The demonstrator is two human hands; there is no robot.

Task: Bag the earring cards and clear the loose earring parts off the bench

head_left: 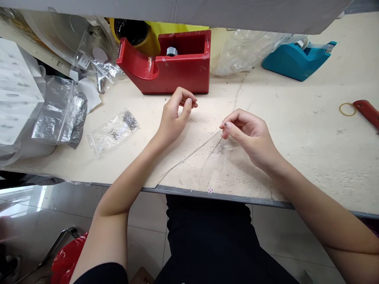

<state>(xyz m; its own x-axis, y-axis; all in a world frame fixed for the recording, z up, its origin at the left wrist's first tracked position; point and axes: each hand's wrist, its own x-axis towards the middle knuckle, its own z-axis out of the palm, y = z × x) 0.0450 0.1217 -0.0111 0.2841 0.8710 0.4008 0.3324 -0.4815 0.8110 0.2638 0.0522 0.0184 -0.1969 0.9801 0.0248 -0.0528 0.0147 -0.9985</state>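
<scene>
Right hand (245, 136): thumb and index pinched on a tiny silver metal pin (225, 124), centre of frame; the part is too small to identify further. Left hand (177, 115): half-curled, thumb apart from the fingers, nothing visible in it, hovering just in front of a red plastic tape dispenser (189, 75) at top centre. Both hands are over a scratched beige cardboard sheet (207, 167) on the pale cream tabletop (308, 165).

Left of the hands: clear zip bag (111, 133) with dark small metal parts and handwritten marking. Further upper left: larger silvery zip bag (57, 112), partly filled with similar parts. Upper right: teal tape dispenser (296, 61). Far right edge: yellow rubber band (347, 109) touching a red-handled tool (366, 112), its end cut off by the frame.
</scene>
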